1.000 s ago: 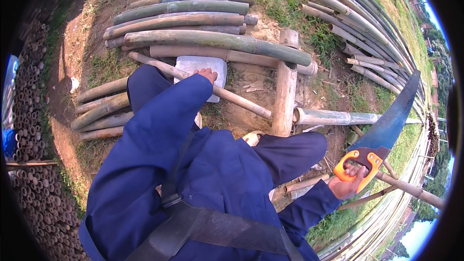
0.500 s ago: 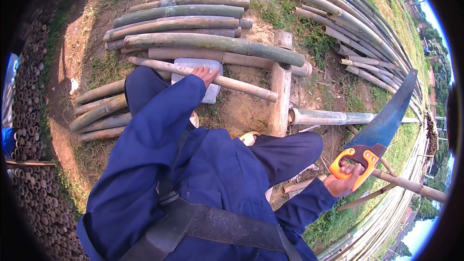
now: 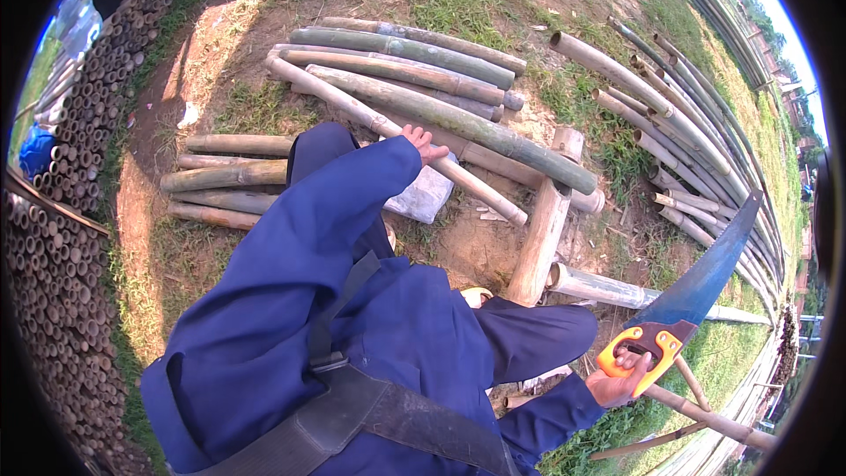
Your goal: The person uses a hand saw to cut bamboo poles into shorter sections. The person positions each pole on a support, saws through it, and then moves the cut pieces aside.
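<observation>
My left hand is wrapped around a slim bamboo pole. The pole slants from the left end of a bamboo stack toward an upright-looking wooden post, its near end just short of that post. Out to the right, my right hand grips the orange handle of a handsaw. The saw's blue blade points up and away to the right, apart from the bamboo. Below the left hand lies a pale grey block or bag, partly covered by the pole.
Thick bamboo lengths lie stacked in front of me. Shorter pieces rest by my left knee. Long poles spread at the far right, and a bamboo length extends right from the post. Cut bamboo is piled at far left.
The whole view has shifted and turned. My left hand has kept its hold while the slim pole's far end has swung over the stack's left end. The saw stays in my right hand.
</observation>
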A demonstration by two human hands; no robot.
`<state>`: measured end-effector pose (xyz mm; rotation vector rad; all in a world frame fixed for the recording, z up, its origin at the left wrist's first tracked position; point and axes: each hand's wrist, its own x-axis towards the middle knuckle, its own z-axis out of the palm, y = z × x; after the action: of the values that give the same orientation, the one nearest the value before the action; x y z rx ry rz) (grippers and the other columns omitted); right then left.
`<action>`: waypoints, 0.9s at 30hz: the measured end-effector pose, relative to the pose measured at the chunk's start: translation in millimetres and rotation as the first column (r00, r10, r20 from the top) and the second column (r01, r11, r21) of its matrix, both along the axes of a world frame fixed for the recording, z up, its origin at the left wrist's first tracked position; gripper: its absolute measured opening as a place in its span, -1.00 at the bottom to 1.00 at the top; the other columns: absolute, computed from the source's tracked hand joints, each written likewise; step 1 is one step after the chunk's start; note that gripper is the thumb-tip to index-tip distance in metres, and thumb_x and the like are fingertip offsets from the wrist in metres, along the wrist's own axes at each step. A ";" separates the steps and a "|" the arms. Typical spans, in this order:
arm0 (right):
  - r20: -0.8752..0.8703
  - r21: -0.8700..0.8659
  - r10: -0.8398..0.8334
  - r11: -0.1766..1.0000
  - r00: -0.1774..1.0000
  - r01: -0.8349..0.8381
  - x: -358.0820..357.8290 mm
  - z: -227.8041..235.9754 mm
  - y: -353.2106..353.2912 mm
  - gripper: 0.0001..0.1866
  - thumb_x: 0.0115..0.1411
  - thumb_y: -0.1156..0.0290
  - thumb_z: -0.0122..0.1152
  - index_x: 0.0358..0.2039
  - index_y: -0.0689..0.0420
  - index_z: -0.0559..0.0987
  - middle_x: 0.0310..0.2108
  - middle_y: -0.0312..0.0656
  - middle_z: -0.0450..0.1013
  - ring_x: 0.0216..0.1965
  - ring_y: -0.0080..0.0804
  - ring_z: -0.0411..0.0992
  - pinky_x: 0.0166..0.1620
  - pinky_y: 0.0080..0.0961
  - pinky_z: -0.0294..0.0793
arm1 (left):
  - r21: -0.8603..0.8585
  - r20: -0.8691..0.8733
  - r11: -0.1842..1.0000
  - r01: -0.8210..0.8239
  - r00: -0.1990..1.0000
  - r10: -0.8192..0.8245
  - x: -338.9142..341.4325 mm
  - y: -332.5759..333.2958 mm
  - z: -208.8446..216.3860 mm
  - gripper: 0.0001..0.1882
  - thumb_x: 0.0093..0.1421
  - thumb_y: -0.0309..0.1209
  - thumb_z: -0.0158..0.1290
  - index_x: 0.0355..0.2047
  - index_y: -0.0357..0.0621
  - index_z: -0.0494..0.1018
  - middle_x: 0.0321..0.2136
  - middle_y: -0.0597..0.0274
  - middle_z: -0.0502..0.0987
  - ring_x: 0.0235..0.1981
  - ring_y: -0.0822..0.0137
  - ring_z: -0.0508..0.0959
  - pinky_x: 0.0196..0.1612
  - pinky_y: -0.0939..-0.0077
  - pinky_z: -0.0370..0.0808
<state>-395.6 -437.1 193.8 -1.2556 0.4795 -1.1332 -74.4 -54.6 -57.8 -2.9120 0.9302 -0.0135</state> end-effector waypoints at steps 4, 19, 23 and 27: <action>-0.012 0.010 -0.009 1.000 1.000 0.009 -3.8 3.3 -7.6 -0.87 0.34 0.40 0.19 -0.34 0.10 0.45 -0.62 -0.43 0.15 -0.53 -0.63 0.20 -0.32 -0.56 0.34 | -0.016 -0.130 1.000 -0.024 0.991 0.021 34.0 -17.5 25.2 -0.60 0.29 -0.39 -0.07 0.09 0.42 0.30 -0.15 0.05 0.48 0.00 -0.03 0.53 -0.06 -0.01 0.40; -0.088 0.046 0.069 0.997 0.994 -0.066 18.3 8.4 6.5 -0.83 0.30 0.47 0.18 -0.43 0.08 0.40 -0.63 -0.41 0.17 -0.56 -0.61 0.21 -0.38 -0.56 0.32 | -0.258 -0.184 0.965 0.044 0.978 -0.094 111.5 -45.7 40.2 -0.37 0.13 -0.13 0.28 0.18 0.18 0.31 -0.12 0.02 0.51 0.02 -0.05 0.51 0.06 0.00 0.40; -0.292 -0.018 0.094 0.994 0.952 -0.104 29.8 4.2 13.9 -0.91 0.24 0.60 0.21 -0.40 0.22 0.48 -0.65 -0.31 0.30 -0.64 -0.55 0.29 -0.49 -0.57 0.34 | -0.286 -0.211 0.958 0.019 0.974 -0.082 115.5 -49.7 26.3 -0.39 0.14 0.02 0.27 0.14 0.16 0.37 -0.15 0.03 0.50 0.00 -0.07 0.51 0.03 -0.02 0.40; -0.474 0.019 0.185 0.980 0.861 -0.200 32.9 -7.6 34.4 -0.90 0.20 0.63 0.27 -0.41 0.23 0.51 -0.64 -0.27 0.40 -0.65 -0.57 0.33 -0.51 -0.60 0.35 | -0.372 -0.191 0.924 -0.088 0.981 0.017 120.4 -65.0 17.5 -0.47 0.19 0.01 0.23 0.08 0.10 0.41 -0.17 0.01 0.47 -0.03 -0.10 0.49 0.02 -0.02 0.43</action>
<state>-362.7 -402.7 186.3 -1.5794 0.6839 -0.6572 46.1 -119.6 -40.3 -3.3450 0.9695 0.0929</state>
